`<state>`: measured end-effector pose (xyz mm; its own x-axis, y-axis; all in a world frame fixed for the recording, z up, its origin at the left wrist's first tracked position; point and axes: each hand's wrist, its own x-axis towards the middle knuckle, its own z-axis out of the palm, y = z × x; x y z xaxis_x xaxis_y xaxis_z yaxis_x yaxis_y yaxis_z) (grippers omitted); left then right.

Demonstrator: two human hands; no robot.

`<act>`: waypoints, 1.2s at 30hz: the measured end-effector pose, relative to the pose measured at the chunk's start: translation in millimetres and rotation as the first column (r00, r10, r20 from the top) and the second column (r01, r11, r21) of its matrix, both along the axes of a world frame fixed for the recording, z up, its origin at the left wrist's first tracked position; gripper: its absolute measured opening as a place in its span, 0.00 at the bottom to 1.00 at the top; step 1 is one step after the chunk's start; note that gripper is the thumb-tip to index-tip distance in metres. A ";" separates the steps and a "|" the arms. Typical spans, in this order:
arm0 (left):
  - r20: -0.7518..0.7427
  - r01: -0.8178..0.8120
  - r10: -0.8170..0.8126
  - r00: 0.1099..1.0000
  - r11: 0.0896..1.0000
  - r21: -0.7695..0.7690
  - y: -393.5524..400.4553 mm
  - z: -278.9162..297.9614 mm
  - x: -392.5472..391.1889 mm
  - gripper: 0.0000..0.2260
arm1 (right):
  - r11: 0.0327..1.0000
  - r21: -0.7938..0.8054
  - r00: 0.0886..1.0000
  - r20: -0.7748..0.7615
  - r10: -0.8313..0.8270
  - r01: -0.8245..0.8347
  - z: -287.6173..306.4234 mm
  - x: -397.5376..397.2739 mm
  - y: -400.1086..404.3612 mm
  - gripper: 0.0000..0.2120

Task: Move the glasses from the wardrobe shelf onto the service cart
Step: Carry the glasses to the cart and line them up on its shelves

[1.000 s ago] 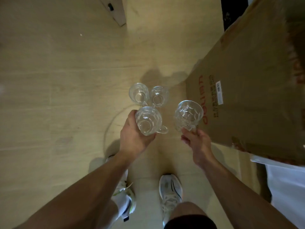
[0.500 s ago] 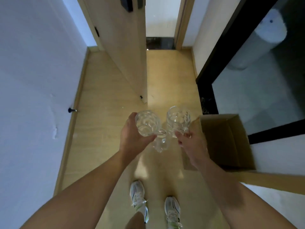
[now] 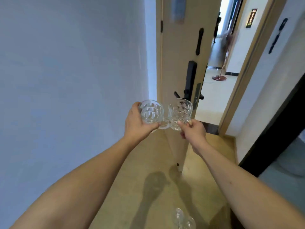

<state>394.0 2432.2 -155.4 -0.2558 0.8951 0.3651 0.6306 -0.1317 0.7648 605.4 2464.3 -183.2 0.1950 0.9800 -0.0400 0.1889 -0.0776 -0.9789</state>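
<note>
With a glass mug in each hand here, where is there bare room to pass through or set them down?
Bare floor lies between the white wall and the open door. The gap between door and frame is passable. It is crowded where the left hand and right hand hold the two mugs together, and by the glassware below.

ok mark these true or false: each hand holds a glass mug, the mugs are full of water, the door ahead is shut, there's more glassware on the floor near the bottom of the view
1. Each hand holds a glass mug: true. The left hand grips the left mug; the right hand grips the right mug.
2. The mugs are full of water: false. Both look empty.
3. The door ahead is shut: false. The door stands open onto a bright corridor.
4. More glassware lies low in view: true. Blurred glassware on the floor shows there.
</note>
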 end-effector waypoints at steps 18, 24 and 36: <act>0.270 -0.661 0.606 0.748 0.721 0.210 -276.6 140.2 -112.1 0.45 | 0.726 0.202 0.730 -0.071 0.680 -0.657 118.2 -186.1 -123.2 0.23; 0.322 -0.791 0.724 0.611 0.579 0.198 -408.0 156.5 -133.4 0.47 | 0.561 0.212 0.551 -0.110 0.827 -0.800 134.8 -253.9 -222.1 0.23; 0.333 -0.929 0.868 0.368 0.336 0.153 -691.2 160.2 -160.2 0.42 | 0.245 0.186 0.218 -0.150 0.964 -0.952 131.5 -346.8 -492.6 0.22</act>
